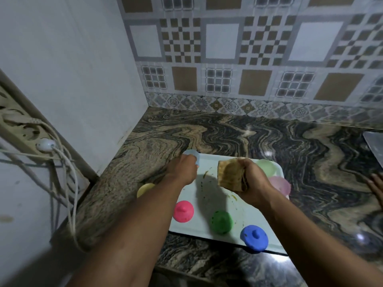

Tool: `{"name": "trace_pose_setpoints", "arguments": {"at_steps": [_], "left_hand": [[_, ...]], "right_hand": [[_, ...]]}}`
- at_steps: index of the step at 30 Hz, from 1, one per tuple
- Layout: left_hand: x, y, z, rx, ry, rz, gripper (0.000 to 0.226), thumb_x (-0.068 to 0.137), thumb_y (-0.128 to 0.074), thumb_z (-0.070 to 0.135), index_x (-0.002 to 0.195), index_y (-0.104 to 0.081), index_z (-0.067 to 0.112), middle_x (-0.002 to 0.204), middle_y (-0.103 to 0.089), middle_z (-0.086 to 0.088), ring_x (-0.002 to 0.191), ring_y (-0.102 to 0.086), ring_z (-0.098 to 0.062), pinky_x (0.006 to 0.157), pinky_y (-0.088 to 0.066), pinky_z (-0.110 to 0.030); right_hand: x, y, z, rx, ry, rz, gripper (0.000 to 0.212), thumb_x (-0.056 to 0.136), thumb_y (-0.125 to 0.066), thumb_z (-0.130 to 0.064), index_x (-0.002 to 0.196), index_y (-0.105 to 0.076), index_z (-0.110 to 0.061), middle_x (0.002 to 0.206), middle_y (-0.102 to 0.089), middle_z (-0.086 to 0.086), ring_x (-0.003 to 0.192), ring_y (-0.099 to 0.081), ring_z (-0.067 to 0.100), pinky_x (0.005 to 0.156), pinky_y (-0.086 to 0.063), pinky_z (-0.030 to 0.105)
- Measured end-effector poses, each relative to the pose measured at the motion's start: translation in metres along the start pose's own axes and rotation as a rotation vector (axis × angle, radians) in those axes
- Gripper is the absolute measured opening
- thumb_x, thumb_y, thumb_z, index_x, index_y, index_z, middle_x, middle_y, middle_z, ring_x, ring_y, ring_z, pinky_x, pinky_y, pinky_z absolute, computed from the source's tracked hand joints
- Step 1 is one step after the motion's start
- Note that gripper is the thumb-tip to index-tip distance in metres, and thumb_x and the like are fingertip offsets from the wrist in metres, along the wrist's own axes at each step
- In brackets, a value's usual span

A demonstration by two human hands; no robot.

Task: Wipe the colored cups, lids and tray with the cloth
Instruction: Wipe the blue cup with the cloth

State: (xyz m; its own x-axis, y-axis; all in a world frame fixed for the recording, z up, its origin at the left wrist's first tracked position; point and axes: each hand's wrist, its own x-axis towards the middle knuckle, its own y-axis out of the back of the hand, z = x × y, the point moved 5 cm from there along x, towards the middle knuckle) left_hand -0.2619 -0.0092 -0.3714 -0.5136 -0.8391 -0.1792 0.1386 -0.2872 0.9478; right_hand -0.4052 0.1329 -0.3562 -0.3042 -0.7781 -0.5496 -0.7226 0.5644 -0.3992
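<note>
Right hand: fist closed around a folded tan cloth, held above the tray's middle.
Left hand: fingers curled on a pale blue cup at the tray's far-left corner; most of the cup hidden.
Tray: pale, on the marbled table, smeared with crumbs.
Lids on tray: pink lid, green lid, blue lid along the near edge.
Behind right hand: pale green cup and pale pink cup, partly hidden.
Yellow lid: left of tray, cut by the forearm.

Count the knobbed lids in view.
3: pink lid on the tray's near left edge, green lid mid-front, blue lid over the front edge. The arms may hide more.
</note>
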Motion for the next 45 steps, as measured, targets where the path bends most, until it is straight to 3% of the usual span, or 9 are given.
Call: {"name": "trace_pose_setpoints", "arguments": {"at_steps": [6, 11, 18, 21, 24, 31, 34, 40, 45], "left_hand": [[-0.009, 0.008, 0.007, -0.354, -0.032, 0.099, 0.022, 0.093, -0.057, 0.028, 0.084, -0.073, 0.015, 0.092, -0.073, -0.009, 0.089, -0.067, -0.031, 0.079, -0.056, -0.042], [-0.032, 0.036, 0.035, -0.544, -0.186, 0.149, 0.027, 0.093, -0.055, 0.021, 0.073, -0.068, 0.033, 0.071, -0.068, 0.012, 0.068, -0.061, -0.010, 0.068, -0.050, -0.030], [-0.053, 0.065, 0.023, -0.824, -0.250, 0.192, 0.015, 0.091, -0.061, 0.029, 0.087, -0.074, 0.034, 0.091, -0.075, 0.008, 0.091, -0.068, -0.013, 0.086, -0.053, -0.034], [-0.060, 0.070, 0.020, -1.007, -0.237, 0.166, 0.015, 0.097, -0.061, 0.012, 0.100, -0.074, 0.020, 0.098, -0.072, -0.001, 0.089, -0.065, -0.010, 0.076, -0.053, -0.024], [-0.062, 0.072, 0.019, -1.099, -0.254, 0.128, 0.016, 0.098, -0.058, 0.011, 0.103, -0.073, 0.011, 0.084, -0.072, 0.003, 0.062, -0.062, -0.006, 0.059, -0.050, -0.026], [-0.062, 0.094, 0.024, -1.073, -0.244, -0.157, 0.035, 0.097, -0.060, 0.034, 0.091, -0.074, 0.003, 0.087, -0.068, -0.007, 0.082, -0.062, -0.021, 0.080, -0.048, -0.036], [-0.055, 0.112, 0.035, -0.796, -0.310, -0.043, 0.028, 0.092, -0.068, 0.027, 0.102, -0.074, 0.002, 0.121, -0.059, -0.010, 0.111, -0.058, -0.024, 0.094, -0.047, -0.035], [-0.062, 0.099, 0.029, -0.983, -0.332, 0.022, 0.007, 0.088, -0.067, 0.029, 0.090, -0.074, 0.029, 0.154, -0.030, 0.007, 0.136, -0.034, -0.007, 0.104, -0.034, -0.029], [-0.060, 0.105, 0.038, -0.863, -0.293, -0.105, 0.021, 0.094, -0.063, 0.027, 0.104, -0.076, 0.015, 0.148, -0.046, -0.004, 0.142, -0.036, -0.016, 0.113, -0.034, -0.037]], "right_hand": [[-0.004, -0.006, -0.010, -0.440, 0.510, 0.295, 0.032, 0.098, -0.043, -0.034, 0.098, -0.064, -0.010, 0.089, -0.067, 0.011, 0.075, -0.060, 0.026, 0.064, -0.049, 0.032], [-0.011, -0.049, -0.006, -0.853, 0.878, 0.096, 0.044, 0.107, -0.030, -0.044, 0.118, -0.060, -0.013, 0.114, -0.064, 0.001, 0.103, -0.057, 0.014, 0.086, -0.041, 0.031], [0.002, -0.064, -0.013, -0.549, 0.540, -0.010, 0.044, 0.106, -0.032, -0.041, 0.085, -0.062, -0.016, 0.085, -0.064, 0.004, 0.077, -0.055, 0.016, 0.072, -0.044, 0.037], [0.000, -0.066, 0.000, -0.182, -0.001, -0.167, 0.048, 0.105, -0.033, -0.039, 0.106, -0.068, -0.006, 0.101, -0.070, 0.023, 0.084, -0.067, 0.036, 0.070, -0.055, 0.041], [-0.016, -0.069, 0.005, 0.024, -0.184, -0.288, 0.057, 0.101, -0.036, -0.037, 0.102, -0.072, 0.006, 0.098, -0.067, 0.027, 0.076, -0.065, 0.039, 0.065, -0.058, 0.041], [-0.012, -0.070, -0.020, -0.155, 0.011, -0.152, 0.059, 0.107, -0.028, -0.046, 0.121, -0.058, 0.003, 0.095, -0.071, 0.029, 0.075, -0.070, 0.042, 0.072, -0.056, 0.048], [-0.013, -0.076, -0.027, -0.168, 0.109, -0.160, 0.054, 0.108, -0.029, -0.044, 0.128, -0.055, -0.001, 0.104, -0.070, 0.030, 0.082, -0.070, 0.045, 0.076, -0.056, 0.053], [-0.025, -0.069, -0.015, 0.060, -0.189, -0.246, 0.051, 0.103, -0.039, -0.044, 0.115, -0.065, -0.002, 0.100, -0.070, 0.023, 0.084, -0.066, 0.040, 0.074, -0.058, 0.047], [-0.015, -0.067, -0.033, -0.152, 0.118, -0.060, 0.047, 0.106, -0.036, -0.039, 0.124, -0.059, -0.003, 0.108, -0.070, 0.028, 0.089, -0.071, 0.046, 0.076, -0.058, 0.052]]}}
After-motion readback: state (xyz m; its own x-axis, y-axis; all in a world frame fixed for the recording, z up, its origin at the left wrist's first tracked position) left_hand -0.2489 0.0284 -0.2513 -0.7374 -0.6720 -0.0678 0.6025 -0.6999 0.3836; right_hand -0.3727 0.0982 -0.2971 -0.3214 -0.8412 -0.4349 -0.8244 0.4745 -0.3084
